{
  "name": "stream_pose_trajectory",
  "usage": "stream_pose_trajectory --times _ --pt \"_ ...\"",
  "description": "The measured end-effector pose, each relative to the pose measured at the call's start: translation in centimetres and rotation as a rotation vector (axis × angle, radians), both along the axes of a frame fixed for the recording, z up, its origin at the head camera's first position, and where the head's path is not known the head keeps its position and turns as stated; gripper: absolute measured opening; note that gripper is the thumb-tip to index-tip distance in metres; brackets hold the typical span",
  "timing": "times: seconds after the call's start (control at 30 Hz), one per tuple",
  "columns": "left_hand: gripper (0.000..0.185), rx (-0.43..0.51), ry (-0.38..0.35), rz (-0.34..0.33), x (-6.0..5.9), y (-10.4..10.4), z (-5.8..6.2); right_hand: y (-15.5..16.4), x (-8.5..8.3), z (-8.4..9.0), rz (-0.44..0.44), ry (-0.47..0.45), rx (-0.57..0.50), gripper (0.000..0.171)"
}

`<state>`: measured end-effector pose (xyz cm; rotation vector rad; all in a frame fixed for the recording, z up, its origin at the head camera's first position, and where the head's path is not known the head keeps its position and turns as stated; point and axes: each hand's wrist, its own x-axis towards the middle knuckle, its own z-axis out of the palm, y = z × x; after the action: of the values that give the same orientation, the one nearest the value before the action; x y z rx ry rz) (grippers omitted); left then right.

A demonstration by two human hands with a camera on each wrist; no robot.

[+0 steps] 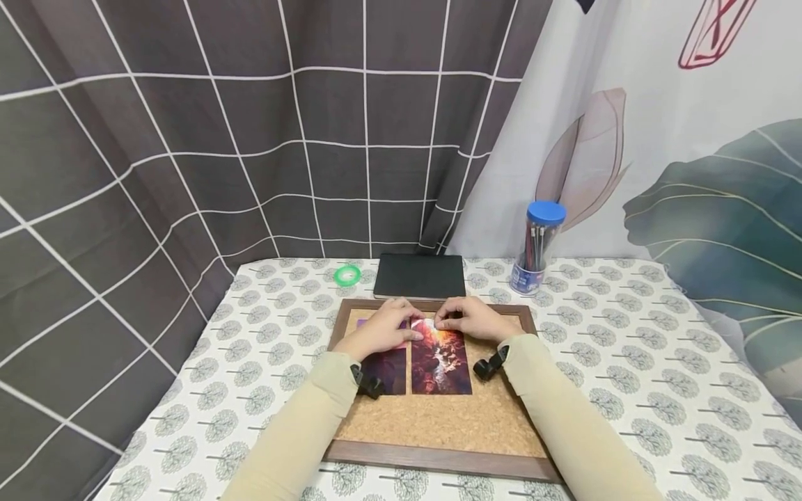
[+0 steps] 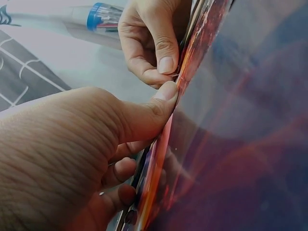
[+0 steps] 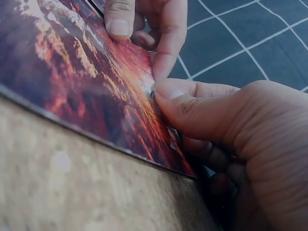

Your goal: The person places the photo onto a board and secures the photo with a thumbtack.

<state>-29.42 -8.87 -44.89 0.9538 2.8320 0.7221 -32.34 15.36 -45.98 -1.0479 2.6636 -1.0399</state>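
A cork board in a brown wooden frame lies on the table with two pictures on it. At the top edge of the red-orange picture, my right hand pinches a small pin between thumb and index finger; fingertips mostly hide it. My left hand lies across the purple picture, partly covering it. Its thumb rests on the red-orange picture's face, and its index finger reaches that picture's top edge beside the pin.
Behind the board lies a black notebook, with a green tape roll to its left. A clear pencil jar with a blue lid stands at the back right. Curtains hang behind the tree-patterned tablecloth.
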Motion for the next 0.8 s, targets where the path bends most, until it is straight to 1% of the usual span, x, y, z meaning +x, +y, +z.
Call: stream_pose_trajectory --times 0.33,0.53,0.7,0.8 --pt "0.043 0.003 -0.013 0.015 0.09 -0.09 0.02 -0.17 0.09 0.03 -0.018 0.038 0.029 0.008" --pt "0.047 -0.001 0.004 0.014 0.03 -0.07 -0.12 -0.27 0.09 0.1 -0.023 0.056 0.038 0.009" --pt "0.048 0.012 -0.029 0.012 0.12 -0.13 -0.05 -0.38 0.27 0.18 -0.027 0.079 0.051 0.01" --pt "0.048 0.027 -0.045 0.009 0.23 -0.15 0.02 -0.42 0.33 0.15 -0.03 0.088 0.041 0.007"
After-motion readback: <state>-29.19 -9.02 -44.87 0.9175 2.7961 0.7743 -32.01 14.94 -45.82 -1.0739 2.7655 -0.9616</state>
